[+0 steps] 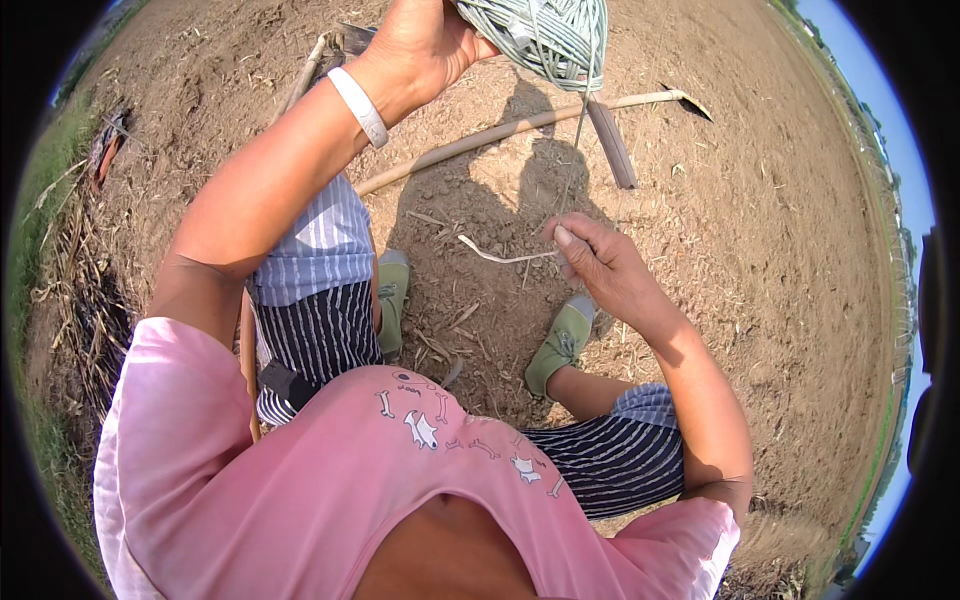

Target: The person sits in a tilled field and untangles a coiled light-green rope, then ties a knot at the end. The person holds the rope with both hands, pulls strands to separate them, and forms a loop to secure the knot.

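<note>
My left hand (432, 45), a white band at its wrist, is raised at the top of the view. It grips a thick bundle of pale green twine (545, 40), partly cut off by the upper edge. From the bundle a thin strand runs down to my right hand (598, 262), whose thumb and fingers pinch it. A pale, flattened end (505, 258) sticks out leftward from that pinch. Just under the bundle shows a flat brown bar (612, 145); whether it is joined to the bundle I cannot tell.
A long-handled tool with a curved wooden shaft (480, 145) and dark blade (690, 103) lies across the soil beyond my feet. Another wooden handle (303, 78) is at upper left. Green shoes (562, 345) stand on dry soil with straw bits. Dry stalks (85, 290) lie far left.
</note>
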The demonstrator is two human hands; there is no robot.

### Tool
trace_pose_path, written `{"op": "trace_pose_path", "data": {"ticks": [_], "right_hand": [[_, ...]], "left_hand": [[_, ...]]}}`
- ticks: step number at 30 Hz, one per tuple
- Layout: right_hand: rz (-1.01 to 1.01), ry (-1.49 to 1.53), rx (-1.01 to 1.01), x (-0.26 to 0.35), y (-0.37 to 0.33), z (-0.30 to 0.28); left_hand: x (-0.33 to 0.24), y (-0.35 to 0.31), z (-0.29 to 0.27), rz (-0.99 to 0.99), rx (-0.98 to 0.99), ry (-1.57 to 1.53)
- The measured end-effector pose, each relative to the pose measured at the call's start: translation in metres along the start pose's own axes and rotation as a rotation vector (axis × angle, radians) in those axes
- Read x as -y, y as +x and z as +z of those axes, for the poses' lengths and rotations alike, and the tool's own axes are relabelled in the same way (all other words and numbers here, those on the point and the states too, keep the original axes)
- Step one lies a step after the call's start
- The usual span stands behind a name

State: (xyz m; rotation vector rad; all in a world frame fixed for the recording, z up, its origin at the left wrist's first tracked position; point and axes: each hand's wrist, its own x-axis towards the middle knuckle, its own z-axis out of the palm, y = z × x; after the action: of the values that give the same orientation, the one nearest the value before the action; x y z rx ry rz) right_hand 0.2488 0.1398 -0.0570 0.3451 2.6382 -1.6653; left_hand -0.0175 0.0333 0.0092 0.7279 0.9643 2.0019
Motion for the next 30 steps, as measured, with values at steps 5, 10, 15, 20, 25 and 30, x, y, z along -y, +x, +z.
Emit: {"op": "trace_pose_path", "data": {"ticks": [5, 10, 15, 20, 25, 30], "right_hand": [[0.125, -0.053, -0.119, -0.049, 0.006, -0.031], [0.135, -0.277, -0.344, -0.049, -0.003, -0.076], [-0.038, -0.676, -0.325, 0.008, -0.019, -0.053], [-0.058, -0.575, -0.402, 0.014, -0.028, -0.066], [0.075, -0.388, -0.574, -0.031, -0.034, -0.091], [0.053, 0.006, -0.489, -0.058, -0.022, -0.085]], "left_hand": [[0.002, -0.015, -0.004, -0.231, 0.209, -0.078], [0.029, -0.039, -0.001, -0.185, 0.587, 0.979], [0.065, -0.026, -0.010, -0.357, 0.473, 1.271], [0.074, -0.037, -0.011, -0.008, 0.863, 1.735], [0.079, -0.061, 0.005, 0.212, 1.028, 1.407], [0.046, -0.047, 0.031, 0.294, 0.618, 1.049]]}}
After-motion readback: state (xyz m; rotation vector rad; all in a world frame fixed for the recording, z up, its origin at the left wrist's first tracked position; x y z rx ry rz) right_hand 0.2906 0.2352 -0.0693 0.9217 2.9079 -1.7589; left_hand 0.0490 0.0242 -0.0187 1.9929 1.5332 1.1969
